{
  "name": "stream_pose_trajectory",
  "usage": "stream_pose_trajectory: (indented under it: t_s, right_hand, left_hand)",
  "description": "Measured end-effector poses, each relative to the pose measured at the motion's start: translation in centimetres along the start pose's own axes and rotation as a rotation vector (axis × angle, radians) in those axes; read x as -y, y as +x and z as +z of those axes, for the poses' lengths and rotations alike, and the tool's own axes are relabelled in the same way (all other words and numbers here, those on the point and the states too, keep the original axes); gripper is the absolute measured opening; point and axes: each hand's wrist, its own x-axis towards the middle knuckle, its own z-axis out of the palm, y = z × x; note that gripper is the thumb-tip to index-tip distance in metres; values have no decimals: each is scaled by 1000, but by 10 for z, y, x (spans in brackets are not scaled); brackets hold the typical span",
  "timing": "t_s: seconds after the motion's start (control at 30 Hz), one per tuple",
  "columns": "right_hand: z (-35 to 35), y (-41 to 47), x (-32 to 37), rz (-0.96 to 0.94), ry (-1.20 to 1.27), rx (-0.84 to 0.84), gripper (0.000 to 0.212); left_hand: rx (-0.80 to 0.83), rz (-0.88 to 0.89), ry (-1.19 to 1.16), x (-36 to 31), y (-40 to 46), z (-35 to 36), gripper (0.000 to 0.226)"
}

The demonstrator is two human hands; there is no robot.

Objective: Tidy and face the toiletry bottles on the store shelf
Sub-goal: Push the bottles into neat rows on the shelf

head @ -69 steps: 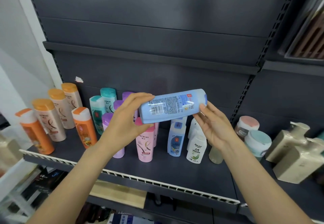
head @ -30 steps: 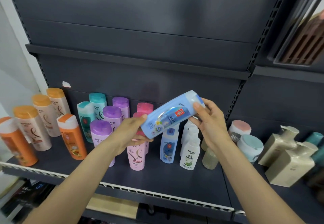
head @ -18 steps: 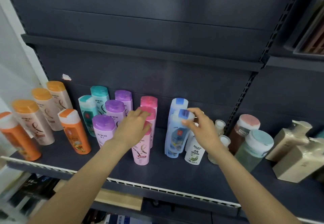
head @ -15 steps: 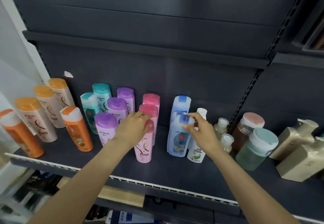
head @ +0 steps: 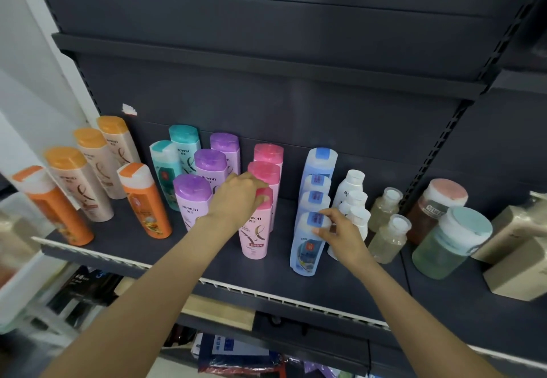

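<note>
1. While most of the shelf looks orderly, with orange, teal, purple, pink and blue bottles upright in front-to-back rows, the task seems well along.
2. The jars and tan packs at the right sit looser and probably remain to be faced.
3. The front blue bottle stands at the head of its row; the right hand pinches its cap lightly.
4. The left hand curls over the front pink bottle, closed around its cap.
</note>
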Motion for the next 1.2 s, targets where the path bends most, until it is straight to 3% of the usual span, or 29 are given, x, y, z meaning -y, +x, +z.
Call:
stream_pose_trajectory:
  t_s: [0.27, 0.5, 0.7, 0.8, 0.93, 1.2]
  right_hand:
    - [4, -2, 2, 30, -12, 16, 26]
    - [-7, 4, 19, 64, -35, 48, 44]
    - [-27, 34, 38, -44, -150, -117, 29]
    - [-26, 50, 36, 18, -209, -60, 37]
    - [-15, 57, 28, 94, -215, 31, 45]
    - [-9, 57, 21, 70, -165, -36, 28]
  left_hand:
    - [-12, -2, 5, -1, -1, 1, 34]
    - [-1, 7, 24, 0, -2, 1, 35]
    - [-45, -6, -88, 2, 6, -1, 35]
    - [-73, 26, -122, 8, 20, 1, 37]
    - [27, 40, -122, 15, 32, 11, 46]
    - [75, 62, -112, 25, 37, 24, 47]
